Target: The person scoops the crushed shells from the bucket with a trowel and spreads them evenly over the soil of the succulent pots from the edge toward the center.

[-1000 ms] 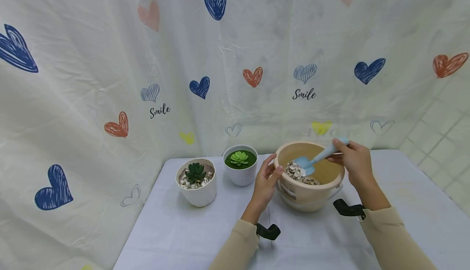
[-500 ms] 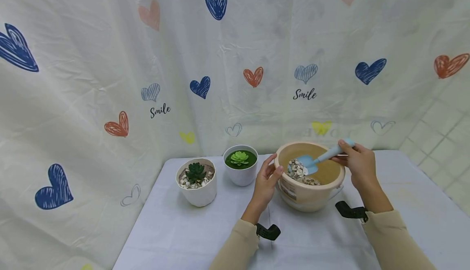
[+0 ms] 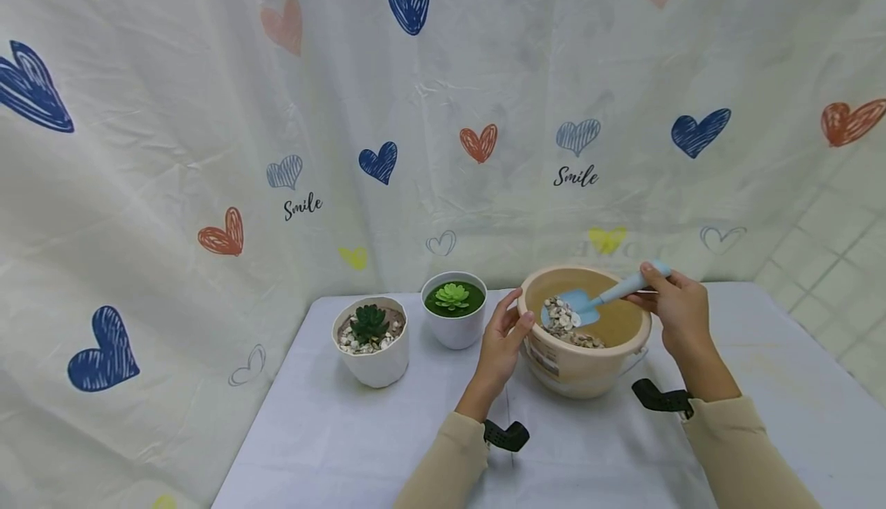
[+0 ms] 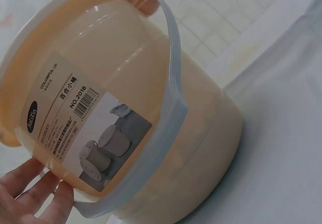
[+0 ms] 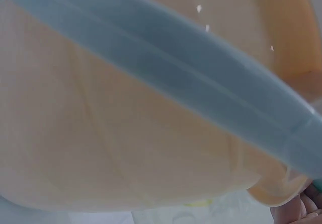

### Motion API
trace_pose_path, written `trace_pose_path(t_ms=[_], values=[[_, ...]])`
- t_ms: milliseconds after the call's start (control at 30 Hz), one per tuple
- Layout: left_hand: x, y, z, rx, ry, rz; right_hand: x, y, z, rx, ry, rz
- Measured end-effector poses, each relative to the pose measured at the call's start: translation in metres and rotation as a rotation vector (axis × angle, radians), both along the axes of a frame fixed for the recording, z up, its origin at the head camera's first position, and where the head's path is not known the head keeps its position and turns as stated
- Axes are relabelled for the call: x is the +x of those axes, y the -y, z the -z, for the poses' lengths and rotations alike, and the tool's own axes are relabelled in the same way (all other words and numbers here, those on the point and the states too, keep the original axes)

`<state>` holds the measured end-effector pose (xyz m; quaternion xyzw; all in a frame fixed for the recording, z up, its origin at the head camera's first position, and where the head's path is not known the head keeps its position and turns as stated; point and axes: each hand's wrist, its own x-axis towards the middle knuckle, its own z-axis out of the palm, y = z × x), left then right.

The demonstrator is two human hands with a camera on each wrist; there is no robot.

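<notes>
A tan plastic bucket (image 3: pixel 577 374) stands on the table with pale stone chips (image 3: pixel 584 340) inside. My left hand (image 3: pixel 500 340) holds the bucket's left rim, the thumb at its front edge; in the left wrist view its fingers (image 4: pixel 37 196) lie against the wall below a printed label (image 4: pixel 83 123). My right hand (image 3: pixel 681 309) grips the handle of a light blue hand trowel (image 3: pixel 623 287) from above the right rim. The trowel's blade is down in the bucket, with chips on it. The bucket's grey carrying handle (image 5: pixel 176 68) crosses the right wrist view.
To the left stands a white pot (image 3: pixel 377 363) with a dark green succulent (image 3: pixel 369 324) among pale stones. Behind it is a smaller white pot (image 3: pixel 453 332) with a light green succulent (image 3: pixel 451 296). A heart-printed curtain (image 3: pixel 415 94) hangs behind the white-covered table (image 3: pixel 332 447).
My right hand has drawn the trowel slightly to the right, with chips on its blade, then held almost still over the last half second. The left hand and bucket stay in place.
</notes>
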<state>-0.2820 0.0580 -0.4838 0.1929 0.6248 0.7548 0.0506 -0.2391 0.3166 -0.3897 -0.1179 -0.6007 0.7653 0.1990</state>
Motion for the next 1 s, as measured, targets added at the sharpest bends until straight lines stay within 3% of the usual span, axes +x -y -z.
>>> trace_pose_path(t_ms=[233, 567, 833, 1000], values=[[0.003, -0.001, 0.0, 0.01, -0.027, 0.01, 0.002, 0.001, 0.001, -0.028, 0.023, 0.045], [0.004, 0.001, -0.004, -0.072, -0.043, 0.009, 0.003, 0.003, -0.004, -0.145, 0.0, 0.107], [0.012, 0.017, -0.013, -0.233, -0.055, -0.013, 0.009, 0.003, -0.01, -0.17, 0.004, 0.094], [0.019, 0.034, -0.024, -0.324, -0.123, 0.008, 0.012, 0.006, -0.016, -0.184, -0.052, 0.073]])
